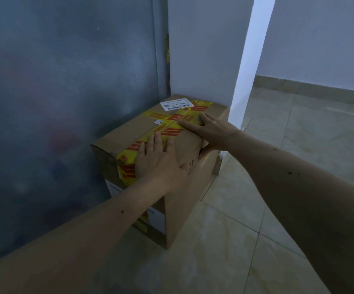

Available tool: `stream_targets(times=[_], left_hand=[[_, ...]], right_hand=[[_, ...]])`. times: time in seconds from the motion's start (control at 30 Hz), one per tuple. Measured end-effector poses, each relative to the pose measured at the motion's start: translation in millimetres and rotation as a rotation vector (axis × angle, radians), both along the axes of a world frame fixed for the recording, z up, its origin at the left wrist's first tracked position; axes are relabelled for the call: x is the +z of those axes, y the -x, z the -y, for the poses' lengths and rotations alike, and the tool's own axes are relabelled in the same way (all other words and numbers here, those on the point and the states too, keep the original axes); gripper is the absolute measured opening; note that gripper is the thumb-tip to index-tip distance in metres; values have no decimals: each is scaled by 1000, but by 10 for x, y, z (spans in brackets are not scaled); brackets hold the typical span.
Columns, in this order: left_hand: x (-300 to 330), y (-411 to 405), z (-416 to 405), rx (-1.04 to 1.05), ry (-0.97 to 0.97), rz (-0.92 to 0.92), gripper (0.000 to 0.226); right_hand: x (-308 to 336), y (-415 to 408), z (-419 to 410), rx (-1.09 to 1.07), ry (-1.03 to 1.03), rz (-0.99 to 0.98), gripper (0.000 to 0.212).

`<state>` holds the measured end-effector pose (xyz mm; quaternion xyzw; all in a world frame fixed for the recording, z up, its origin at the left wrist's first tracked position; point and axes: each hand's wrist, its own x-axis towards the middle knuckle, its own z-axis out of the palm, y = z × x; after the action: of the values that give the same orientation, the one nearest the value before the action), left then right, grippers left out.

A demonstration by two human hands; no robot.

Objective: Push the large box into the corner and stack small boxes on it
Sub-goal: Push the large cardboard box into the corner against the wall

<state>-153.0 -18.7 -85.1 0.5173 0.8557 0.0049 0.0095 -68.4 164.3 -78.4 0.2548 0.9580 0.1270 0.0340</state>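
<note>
A large brown cardboard box (127,130) with yellow and red tape and a white shipping label stands on the tiled floor, its left side against a blue-grey metal door and its far end at a white wall. My left hand (159,160) lies flat on the near part of its top, fingers spread over the tape. My right hand (208,132) presses flat on the top near the right edge, with the thumb hooked over that edge. No small boxes are in view.
The blue-grey door (65,92) fills the left. A white wall (201,49) and a bright white pillar edge (250,60) stand behind the box. Pale beige floor tiles (288,155) stretch to the right and toward me.
</note>
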Motion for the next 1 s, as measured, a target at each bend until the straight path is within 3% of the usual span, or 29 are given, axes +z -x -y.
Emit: stream_targets(times=[0.37, 0.63, 0.83, 0.9, 1.0], left_hand=[[8, 139, -35, -44, 14, 14, 89], [3, 145, -34, -38, 30, 23, 91], [-24, 131, 4, -72, -79, 15, 82], [-32, 60, 73, -169, -184, -94, 72], [-14, -106, 195, -454, -285, -397, 60]], right_hand=[[-19, 48, 68, -61, 25, -43, 124], [-177, -242, 486, -39, -38, -157, 113], [-386, -608, 1013, -86, 135, -227, 115], [-534, -737, 1242, -93, 187, -191, 115], [-734, -936, 1599, -96, 256, -124, 113]])
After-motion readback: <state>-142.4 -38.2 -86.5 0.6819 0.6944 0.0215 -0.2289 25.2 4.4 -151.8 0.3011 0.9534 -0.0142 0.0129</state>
